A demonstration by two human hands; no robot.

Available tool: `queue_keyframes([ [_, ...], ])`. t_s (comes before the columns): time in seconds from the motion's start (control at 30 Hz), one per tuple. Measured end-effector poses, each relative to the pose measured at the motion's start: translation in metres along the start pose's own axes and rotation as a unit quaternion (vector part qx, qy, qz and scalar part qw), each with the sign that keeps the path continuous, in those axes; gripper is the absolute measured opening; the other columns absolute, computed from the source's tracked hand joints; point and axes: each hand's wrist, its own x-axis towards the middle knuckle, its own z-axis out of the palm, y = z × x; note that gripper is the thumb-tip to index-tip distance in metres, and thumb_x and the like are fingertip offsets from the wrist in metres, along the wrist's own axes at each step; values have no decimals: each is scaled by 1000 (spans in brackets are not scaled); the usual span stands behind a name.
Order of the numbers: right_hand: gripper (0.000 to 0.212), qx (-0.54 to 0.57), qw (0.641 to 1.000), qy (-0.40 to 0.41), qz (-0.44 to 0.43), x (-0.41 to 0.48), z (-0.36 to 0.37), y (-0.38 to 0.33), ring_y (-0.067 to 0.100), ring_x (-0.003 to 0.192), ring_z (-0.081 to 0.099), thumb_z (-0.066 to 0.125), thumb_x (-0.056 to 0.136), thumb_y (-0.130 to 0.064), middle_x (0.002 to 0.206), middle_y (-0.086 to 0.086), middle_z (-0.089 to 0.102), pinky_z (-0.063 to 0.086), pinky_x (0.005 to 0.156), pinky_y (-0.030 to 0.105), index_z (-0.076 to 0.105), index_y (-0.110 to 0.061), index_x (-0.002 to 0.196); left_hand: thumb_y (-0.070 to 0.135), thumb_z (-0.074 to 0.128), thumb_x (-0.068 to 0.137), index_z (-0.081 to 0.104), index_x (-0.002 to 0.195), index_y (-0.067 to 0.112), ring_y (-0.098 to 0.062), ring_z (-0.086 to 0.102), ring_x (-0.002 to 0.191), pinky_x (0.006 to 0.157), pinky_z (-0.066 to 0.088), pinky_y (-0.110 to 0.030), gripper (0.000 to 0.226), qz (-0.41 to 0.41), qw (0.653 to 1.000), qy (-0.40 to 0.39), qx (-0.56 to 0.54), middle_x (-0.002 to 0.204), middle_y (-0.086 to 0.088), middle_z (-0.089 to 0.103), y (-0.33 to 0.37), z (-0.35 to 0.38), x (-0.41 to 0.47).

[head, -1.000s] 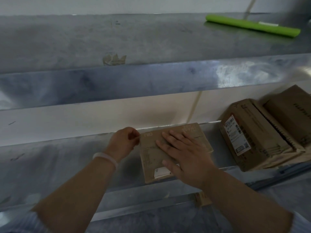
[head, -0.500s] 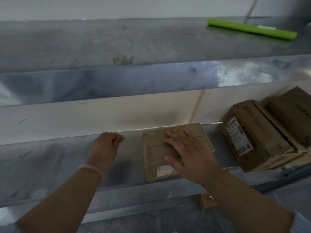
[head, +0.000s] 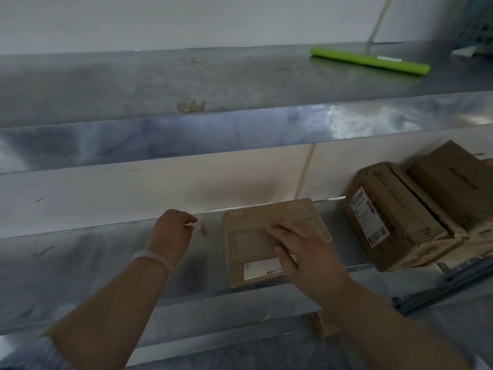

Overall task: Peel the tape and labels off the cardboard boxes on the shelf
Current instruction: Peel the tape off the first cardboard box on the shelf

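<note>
A flat cardboard box (head: pixel 248 236) lies on the lower metal shelf (head: pixel 93 263), with a white label (head: pixel 262 269) near its front edge. My right hand (head: pixel 301 249) rests flat on the box top, fingers straight, covering part of the label. My left hand (head: pixel 172 231) hovers over the shelf to the left of the box, apart from it, fingers curled. A small pale scrap of tape (head: pixel 200 227) sits at its fingertips, blurred; the fingers seem to pinch it.
Two more cardboard boxes lean together at the right, one (head: pixel 397 222) with a white shipping label (head: pixel 369 217), the other (head: pixel 458 182) behind it. The upper shelf (head: pixel 240 84) carries a crumpled tape scrap (head: pixel 191 105) and a green roll (head: pixel 370 61).
My left hand left the box's top-left corner and moved left over the bare shelf, a small scrap now at its fingertips. My right hand stayed pressed on the box.
</note>
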Motion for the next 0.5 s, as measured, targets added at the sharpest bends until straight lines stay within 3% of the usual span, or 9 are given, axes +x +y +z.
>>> queue_keyframes([
  [0.1,50,-61,991,103,63,-8,-12,3,20,134,36,54,90,-40,142,4,46,24,116,36,48,-25,137,14,66,86,71,108,12,-30,62,98,91,43,-33,23,8,1000,17,-17,107,-13,64,9,-3,1],
  [0.2,66,110,947,85,290,-21,-20,5,14,144,16,56,94,-44,157,-9,19,19,118,37,25,-31,150,21,59,91,63,124,13,-32,58,110,99,41,-38,34,75,991,80,-74,119,-14,62,47,-9,-8],
  [0.27,49,257,892,58,368,-26,-19,14,7,132,40,52,95,-46,144,-14,41,37,109,30,40,-33,140,36,50,93,58,130,15,-30,53,116,103,39,-38,44,180,976,103,-69,124,-11,60,80,-12,-21],
  [0.3,32,287,879,43,378,-28,-18,17,5,116,53,49,96,-45,127,-13,56,45,94,24,53,-31,125,46,43,91,54,134,19,-28,50,120,105,39,-39,52,231,968,80,-48,129,-8,58,97,-11,-29],
  [0.33,25,289,880,32,375,-30,-17,20,8,103,60,47,97,-44,110,-10,65,47,83,24,61,-27,110,56,35,89,48,139,26,-27,45,127,108,36,-42,60,266,963,30,-7,138,-5,52,112,-9,-37],
  [0.4,28,281,886,27,367,-33,-18,24,10,88,63,49,97,-41,93,-5,69,48,76,22,68,-21,97,76,17,81,25,147,41,-26,23,142,116,20,-45,75,280,950,-87,107,156,2,26,126,7,-45],
  [0.43,25,280,889,31,361,-35,-19,25,6,83,61,50,98,-37,89,-6,68,45,71,14,68,-19,94,82,9,78,15,148,44,-26,16,145,117,14,-47,80,279,940,-112,160,159,4,16,125,16,-47],
  [0.5,16,266,896,40,355,-40,-22,27,-5,78,58,53,98,-26,87,-13,66,40,63,3,69,-25,94,84,1,77,17,148,44,-30,22,142,113,19,-52,83,291,929,-97,206,159,0,20,118,27,-47],
])
